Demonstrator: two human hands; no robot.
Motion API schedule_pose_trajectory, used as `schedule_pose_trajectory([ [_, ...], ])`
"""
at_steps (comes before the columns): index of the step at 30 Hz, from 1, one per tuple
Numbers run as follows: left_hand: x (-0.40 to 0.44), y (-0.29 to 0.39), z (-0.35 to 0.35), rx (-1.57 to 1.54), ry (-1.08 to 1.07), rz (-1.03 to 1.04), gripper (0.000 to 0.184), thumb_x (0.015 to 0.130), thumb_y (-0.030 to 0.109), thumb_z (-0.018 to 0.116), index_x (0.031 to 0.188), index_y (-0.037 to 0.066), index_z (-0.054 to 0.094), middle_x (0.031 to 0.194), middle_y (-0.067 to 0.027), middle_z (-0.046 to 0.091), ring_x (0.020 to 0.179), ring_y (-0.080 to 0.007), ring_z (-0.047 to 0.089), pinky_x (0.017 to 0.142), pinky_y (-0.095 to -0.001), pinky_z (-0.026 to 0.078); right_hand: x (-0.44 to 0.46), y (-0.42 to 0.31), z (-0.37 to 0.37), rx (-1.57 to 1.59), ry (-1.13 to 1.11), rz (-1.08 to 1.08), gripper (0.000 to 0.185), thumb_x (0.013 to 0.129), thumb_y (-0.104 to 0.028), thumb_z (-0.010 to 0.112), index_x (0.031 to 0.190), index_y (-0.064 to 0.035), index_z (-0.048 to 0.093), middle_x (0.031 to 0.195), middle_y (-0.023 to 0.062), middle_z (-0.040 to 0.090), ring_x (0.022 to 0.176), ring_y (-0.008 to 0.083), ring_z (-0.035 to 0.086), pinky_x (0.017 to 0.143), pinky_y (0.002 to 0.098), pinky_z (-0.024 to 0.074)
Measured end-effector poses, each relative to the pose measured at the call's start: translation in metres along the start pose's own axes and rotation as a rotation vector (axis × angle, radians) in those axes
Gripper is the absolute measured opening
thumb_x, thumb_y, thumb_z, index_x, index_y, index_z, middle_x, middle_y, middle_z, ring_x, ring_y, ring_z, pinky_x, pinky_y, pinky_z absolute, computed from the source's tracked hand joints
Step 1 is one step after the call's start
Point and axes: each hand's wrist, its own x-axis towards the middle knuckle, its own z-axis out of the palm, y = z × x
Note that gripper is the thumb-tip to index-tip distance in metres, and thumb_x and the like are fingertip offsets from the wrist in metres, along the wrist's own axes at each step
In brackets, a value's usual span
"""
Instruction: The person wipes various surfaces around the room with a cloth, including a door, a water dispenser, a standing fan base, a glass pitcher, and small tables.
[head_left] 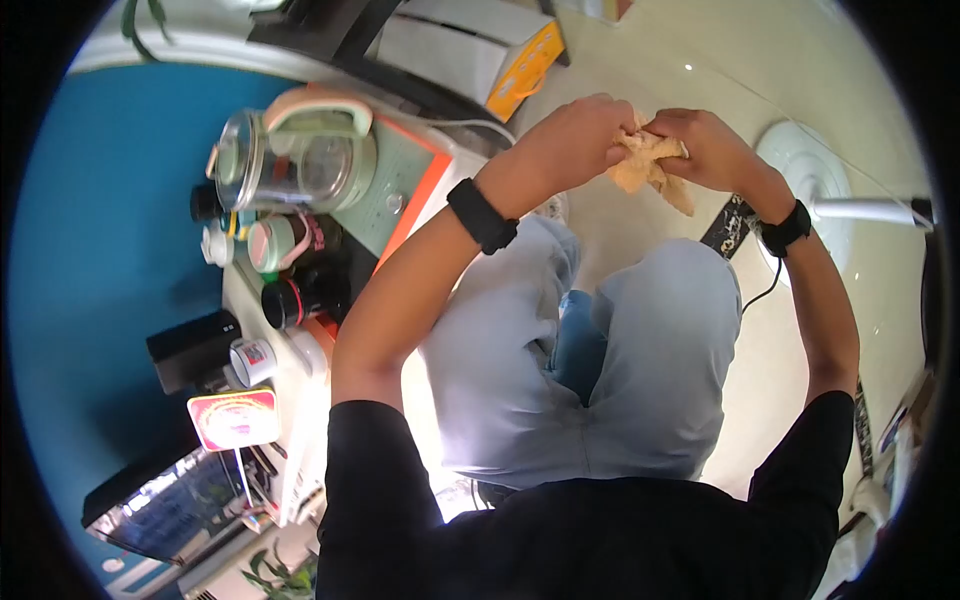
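Observation:
My left hand (585,140) and my right hand (705,150) are close together in front of my knees. Between them is a small, crumpled, pale yellow-orange cloth (640,168), pinched by the fingers of both hands. Its loose ends hang down over the floor. Some fingertips are hidden in the folds. Each wrist wears a black band, and a thin dark cable runs down from the right one (787,230).
On my left, a table (300,440) carries a glass kettle (295,155), a pink-lidded cup (275,243), a dark jar (290,300) and a monitor (175,505). Ahead stands a white-and-yellow box (525,70). A round white stand base (800,150) is on the right.

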Motion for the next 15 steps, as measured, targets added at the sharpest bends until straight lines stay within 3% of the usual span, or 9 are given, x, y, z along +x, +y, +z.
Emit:
schedule_pose_trajectory([
  [4,-0.062,0.001,-0.052,0.072,0.259,-0.165,0.025,0.083,0.01,0.071,0.105,0.004,0.063,0.103,-0.0136,0.062,0.092,-0.0331,0.062,0.078,-0.0383,0.051,0.077,-0.039,0.021,-0.038,0.081,-0.176,0.031,0.073,-0.01,0.071,0.102,-0.0042,0.06,0.096,0.0117,0.063,0.091,0.0342,0.062,0.078,0.0429,0.0514],
  [7,-0.113,0.009,-0.085,0.124,0.401,-0.247,0.027,0.082,0.007,0.072,0.107,0.004,0.064,0.104,-0.0122,0.062,0.091,-0.0312,0.062,0.08,-0.0382,0.052,0.129,-0.069,0.041,-0.223,0.149,-0.473,0.031,0.072,-0.014,0.074,0.099,-0.0062,0.059,0.1,0.0087,0.061,0.092,0.0304,0.063,0.076,0.0423,0.0519],
  [10,-0.165,0.01,-0.095,0.122,0.566,-0.289,0.03,0.079,0.003,0.072,0.107,0.006,0.063,0.105,-0.0119,0.06,0.094,-0.0347,0.062,0.08,-0.0408,0.052,0.162,-0.105,0.063,-0.18,0.195,-0.624,0.031,0.071,-0.017,0.075,0.096,-0.0082,0.06,0.103,0.0054,0.061,0.096,0.026,0.063,0.076,0.0397,0.0538],
  [13,-0.208,0.013,-0.097,0.171,0.595,-0.394,0.033,0.076,-0.001,0.077,0.107,0.003,0.065,0.112,-0.0125,0.063,0.099,-0.0289,0.064,0.084,-0.0328,0.053,0.182,-0.135,0.088,-0.125,0.219,-0.787,0.032,0.071,-0.016,0.074,0.098,-0.0084,0.061,0.105,0.003,0.061,0.099,0.0232,0.064,0.079,0.0368,0.0557],
  [15,-0.23,0.012,-0.096,0.205,0.607,-0.438,0.039,0.073,-0.004,0.078,0.109,0.003,0.064,0.116,-0.0135,0.063,0.102,-0.0284,0.064,0.087,-0.0326,0.054,0.191,-0.152,0.095,-0.146,0.199,-0.871,0.03,0.074,-0.013,0.071,0.102,-0.0089,0.061,0.11,0.0015,0.061,0.103,0.0206,0.064,0.081,0.0333,0.0569],
])
